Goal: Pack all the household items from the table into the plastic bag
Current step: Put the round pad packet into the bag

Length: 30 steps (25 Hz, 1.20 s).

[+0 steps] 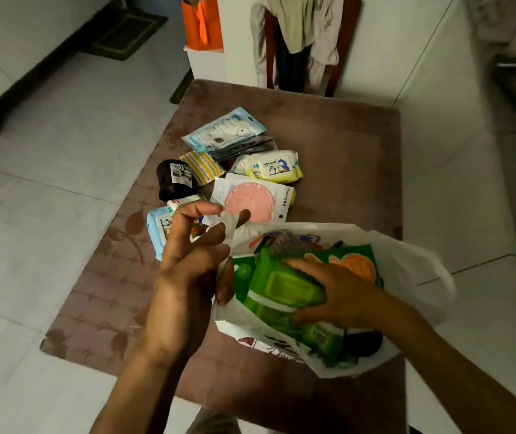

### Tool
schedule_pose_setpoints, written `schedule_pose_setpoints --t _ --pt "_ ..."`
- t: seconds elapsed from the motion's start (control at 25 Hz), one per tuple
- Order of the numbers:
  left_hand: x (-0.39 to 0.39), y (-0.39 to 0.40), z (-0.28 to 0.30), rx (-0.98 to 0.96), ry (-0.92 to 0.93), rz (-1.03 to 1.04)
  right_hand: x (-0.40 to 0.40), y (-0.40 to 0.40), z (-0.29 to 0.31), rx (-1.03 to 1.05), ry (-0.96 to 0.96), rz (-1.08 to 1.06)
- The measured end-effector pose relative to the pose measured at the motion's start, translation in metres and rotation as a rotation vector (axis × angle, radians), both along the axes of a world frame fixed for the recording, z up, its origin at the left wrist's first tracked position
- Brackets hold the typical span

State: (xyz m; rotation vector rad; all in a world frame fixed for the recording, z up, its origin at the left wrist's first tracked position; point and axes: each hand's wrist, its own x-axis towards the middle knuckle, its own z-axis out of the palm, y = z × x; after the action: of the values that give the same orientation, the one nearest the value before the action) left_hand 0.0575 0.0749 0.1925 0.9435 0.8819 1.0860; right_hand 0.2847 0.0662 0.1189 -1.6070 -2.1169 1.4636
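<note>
Green wipes pack (284,289), white bag (407,255), brown floral tablecloth (328,136).

Setting: a home interior. Indicators: pale tiled floor (62,170) left of the left hand (184,277); a small table under a brown patterned cloth (328,145) beneath both hands; beyond the hands, a wooden chair draped with clothes (297,36), an orange bag (201,23), and a dark doormat (125,32).

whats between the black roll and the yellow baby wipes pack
In the head view, a small yellow striped packet lies between the black roll and the yellow baby wipes pack, right beside the roll; past it sits a dark wrapper I cannot identify.
</note>
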Motion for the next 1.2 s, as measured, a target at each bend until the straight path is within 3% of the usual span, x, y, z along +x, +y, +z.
schedule_pose_setpoints --t 0.08,0.16,0.24,0.4,0.48,0.56,0.68,0.84,0.96,1.04,1.2 --pt "-0.003 -0.003 -0.004 0.030 0.045 -0.016 -0.012 0.004 -0.023 0.136 -0.220 0.084" --pt "-0.010 -0.006 -0.009 0.039 0.089 -0.011 -0.018 0.003 -0.040 0.409 -0.430 0.061" --pt "-0.015 -0.007 -0.013 0.021 0.089 -0.007 -0.025 -0.006 -0.054 0.603 -0.492 0.109" --pt "-0.019 -0.002 -0.023 0.004 0.098 0.001 -0.028 -0.007 -0.066 0.445 -0.381 0.095" --pt "-0.017 0.006 -0.029 0.002 0.123 0.026 -0.024 0.012 -0.044 0.371 -0.139 -0.040" --pt "-0.018 0.016 -0.036 -0.036 0.179 0.087 -0.021 0.047 -0.027 0.413 0.123 -0.319" --pt "-0.018 0.028 -0.044 -0.133 0.221 0.182 -0.022 0.137 -0.042 0.567 -0.082 -0.438" --pt "-0.019 0.035 -0.054 -0.200 0.279 0.173 -0.037 0.241 -0.113 0.203 -0.530 -0.236" --pt "-0.024 0.040 -0.066 -0.263 0.308 0.167 -0.050 0.264 -0.166 0.310 -0.689 -0.166" --pt "-0.027 0.044 -0.069 -0.301 0.306 0.164 -0.053 0.263 -0.186 0.408 -0.676 -0.213" --pt "-0.029 0.045 -0.069 -0.314 0.302 0.159 -0.050 0.256 -0.169 0.270 -0.309 -0.319"
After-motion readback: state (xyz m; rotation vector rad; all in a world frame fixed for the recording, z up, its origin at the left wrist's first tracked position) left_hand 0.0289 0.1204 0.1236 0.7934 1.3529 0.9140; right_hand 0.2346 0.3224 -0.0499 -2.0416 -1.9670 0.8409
